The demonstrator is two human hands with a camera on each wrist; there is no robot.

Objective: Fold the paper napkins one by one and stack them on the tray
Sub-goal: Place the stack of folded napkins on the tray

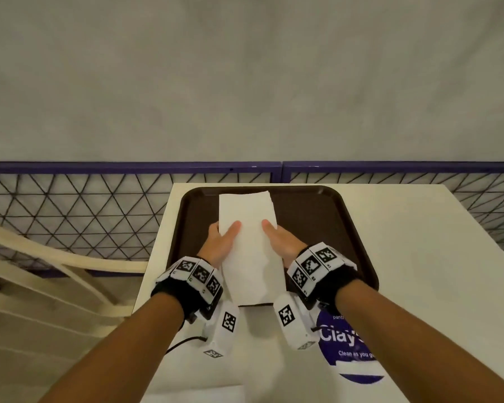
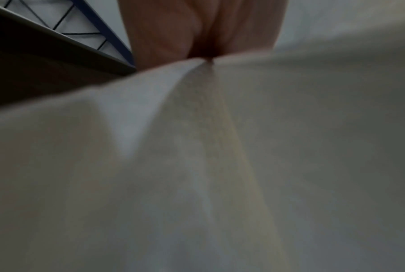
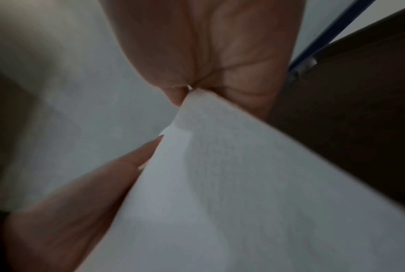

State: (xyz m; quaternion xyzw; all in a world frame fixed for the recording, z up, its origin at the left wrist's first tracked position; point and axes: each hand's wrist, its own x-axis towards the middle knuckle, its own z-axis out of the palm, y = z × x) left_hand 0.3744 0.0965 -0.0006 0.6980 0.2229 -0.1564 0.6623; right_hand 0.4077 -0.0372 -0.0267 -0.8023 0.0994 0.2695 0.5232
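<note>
White table (image 1: 405, 237) at centre right, bearing a round purple sticker (image 1: 346, 350) with white lettering at lower right; purple-framed mesh fence (image 1: 70, 205) across mid-frame; cream chair (image 1: 41, 271) at lower left; grey floor (image 1: 245, 77) above.

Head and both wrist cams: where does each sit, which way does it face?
Head: above, facing forward and down at the brown tray; both forearms, left hand, right hand on the napkin.
Left wrist: under the palm, along the napkin.
Right wrist: same; a thumb shows.
Shared: all three show napkin and tray.
</note>
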